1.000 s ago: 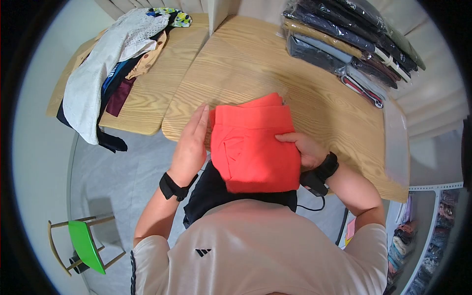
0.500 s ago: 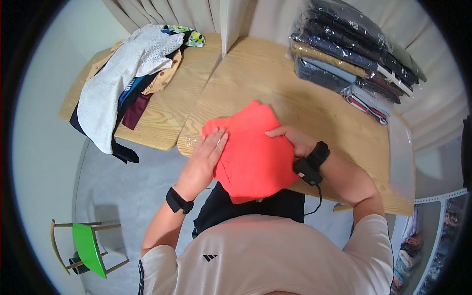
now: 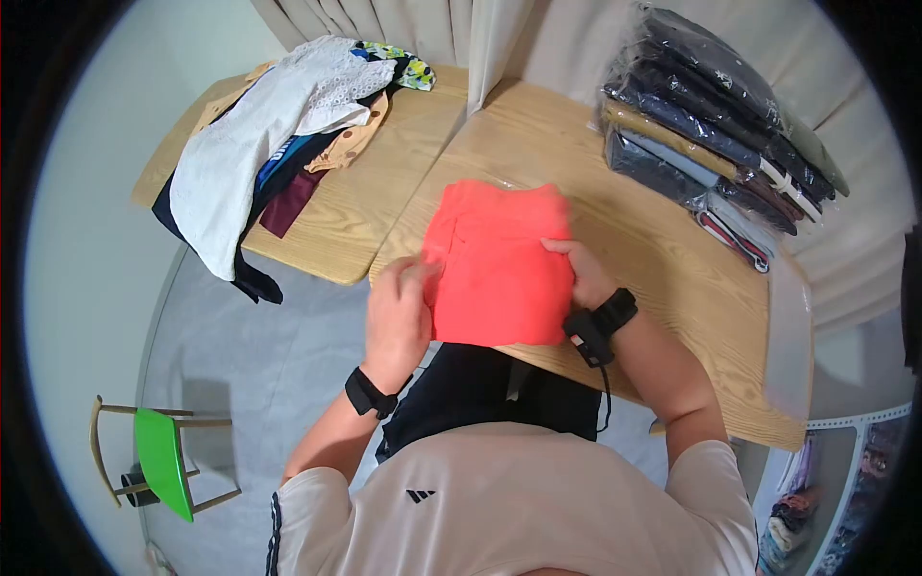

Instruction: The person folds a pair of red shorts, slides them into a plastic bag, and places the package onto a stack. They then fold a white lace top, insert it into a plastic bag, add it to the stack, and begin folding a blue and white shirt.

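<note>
A folded coral-red garment [image 3: 499, 264] lies in front of me as a roughly square bundle, over the near edge of the wooden table. My right hand [image 3: 586, 276] grips its right side, thumb on top and the other fingers hidden beneath. At the left side, my left hand [image 3: 400, 305] has its fingers curled round the garment's edge; the fingertips are slightly blurred. What kind of garment it is does not show in its folded form.
A loose heap of clothes with a white lace piece [image 3: 240, 158] hangs over the left table's edge. At the back right stands a stack of plastic-bagged folded clothes [image 3: 715, 125]. A clear plastic sheet [image 3: 789, 336] lies at the right end; a green chair [image 3: 163, 461] stands on the floor.
The coral garment has been turned and squared up, its lower edge now straighter and higher. My left hand has gone from lying flat on top to curling round its left edge.
</note>
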Demonstrator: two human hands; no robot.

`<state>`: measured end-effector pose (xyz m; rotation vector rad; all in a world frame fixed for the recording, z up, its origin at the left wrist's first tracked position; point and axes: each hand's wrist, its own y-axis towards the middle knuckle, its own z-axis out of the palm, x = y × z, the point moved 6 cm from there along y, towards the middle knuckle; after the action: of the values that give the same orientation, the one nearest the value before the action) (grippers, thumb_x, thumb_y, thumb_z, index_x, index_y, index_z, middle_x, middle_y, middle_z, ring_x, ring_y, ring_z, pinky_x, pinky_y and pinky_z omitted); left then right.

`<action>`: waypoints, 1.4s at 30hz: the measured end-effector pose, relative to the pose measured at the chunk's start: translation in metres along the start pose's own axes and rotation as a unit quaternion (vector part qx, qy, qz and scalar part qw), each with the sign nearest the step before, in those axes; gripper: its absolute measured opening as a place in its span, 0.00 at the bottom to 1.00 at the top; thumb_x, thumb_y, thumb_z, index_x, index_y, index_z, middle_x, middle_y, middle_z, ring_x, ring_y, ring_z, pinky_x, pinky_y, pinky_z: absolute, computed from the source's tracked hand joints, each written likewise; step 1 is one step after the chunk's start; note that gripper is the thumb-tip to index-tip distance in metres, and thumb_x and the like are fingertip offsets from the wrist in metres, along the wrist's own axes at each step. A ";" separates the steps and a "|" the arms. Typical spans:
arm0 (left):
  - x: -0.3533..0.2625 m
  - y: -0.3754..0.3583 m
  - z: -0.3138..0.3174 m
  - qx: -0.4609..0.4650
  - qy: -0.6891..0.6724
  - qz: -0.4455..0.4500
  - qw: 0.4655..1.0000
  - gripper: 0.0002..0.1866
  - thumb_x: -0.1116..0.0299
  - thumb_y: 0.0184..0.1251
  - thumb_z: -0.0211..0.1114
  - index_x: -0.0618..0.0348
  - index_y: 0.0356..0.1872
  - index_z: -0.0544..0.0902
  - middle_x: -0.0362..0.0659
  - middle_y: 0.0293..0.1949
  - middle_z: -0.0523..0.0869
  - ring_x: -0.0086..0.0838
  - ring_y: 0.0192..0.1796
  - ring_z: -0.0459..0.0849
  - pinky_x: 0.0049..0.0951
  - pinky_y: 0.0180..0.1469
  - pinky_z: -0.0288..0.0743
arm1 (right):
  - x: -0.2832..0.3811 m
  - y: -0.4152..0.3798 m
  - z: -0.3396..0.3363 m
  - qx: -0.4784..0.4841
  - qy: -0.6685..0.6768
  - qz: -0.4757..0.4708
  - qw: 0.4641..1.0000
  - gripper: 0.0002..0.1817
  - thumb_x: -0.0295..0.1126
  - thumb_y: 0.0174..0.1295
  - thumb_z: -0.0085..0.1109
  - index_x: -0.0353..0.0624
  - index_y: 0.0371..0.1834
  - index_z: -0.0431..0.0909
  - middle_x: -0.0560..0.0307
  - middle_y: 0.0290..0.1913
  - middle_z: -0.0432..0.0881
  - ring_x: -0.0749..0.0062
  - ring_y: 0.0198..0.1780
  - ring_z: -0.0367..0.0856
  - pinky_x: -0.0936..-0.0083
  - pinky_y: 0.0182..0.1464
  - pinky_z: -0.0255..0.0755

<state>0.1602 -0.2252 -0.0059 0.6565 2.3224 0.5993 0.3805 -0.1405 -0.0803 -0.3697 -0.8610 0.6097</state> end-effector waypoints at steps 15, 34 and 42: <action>-0.013 -0.037 -0.005 0.011 -0.017 -0.132 0.991 0.08 0.75 0.52 0.63 0.60 0.29 0.71 0.49 0.21 0.78 0.45 0.25 0.80 0.38 0.26 0.72 | -0.009 -0.041 -0.003 -0.010 -0.001 0.042 0.999 0.21 0.28 0.61 0.53 0.33 0.57 0.68 0.43 0.53 0.77 0.58 0.52 0.78 0.62 0.59 0.71; -0.029 -0.025 0.029 0.091 -0.043 -0.035 0.994 0.10 0.77 0.57 0.60 0.61 0.39 0.71 0.50 0.25 0.79 0.44 0.29 0.80 0.37 0.30 0.73 | -0.020 -0.093 -0.032 -0.070 0.073 0.005 0.995 0.23 0.28 0.61 0.55 0.35 0.59 0.66 0.45 0.56 0.75 0.59 0.56 0.76 0.62 0.62 0.68; -0.015 -0.022 0.021 0.105 -0.124 -0.057 0.985 0.08 0.76 0.60 0.59 0.63 0.39 0.73 0.52 0.27 0.80 0.44 0.29 0.81 0.34 0.32 0.74 | 0.019 -0.038 -0.023 0.010 -0.150 0.019 0.988 0.23 0.29 0.61 0.56 0.35 0.60 0.67 0.45 0.57 0.74 0.60 0.54 0.77 0.63 0.61 0.69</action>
<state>0.1784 -0.2455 -0.0262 0.6472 2.1860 0.2076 0.4213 -0.1594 -0.0628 -0.2804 -1.1372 0.7198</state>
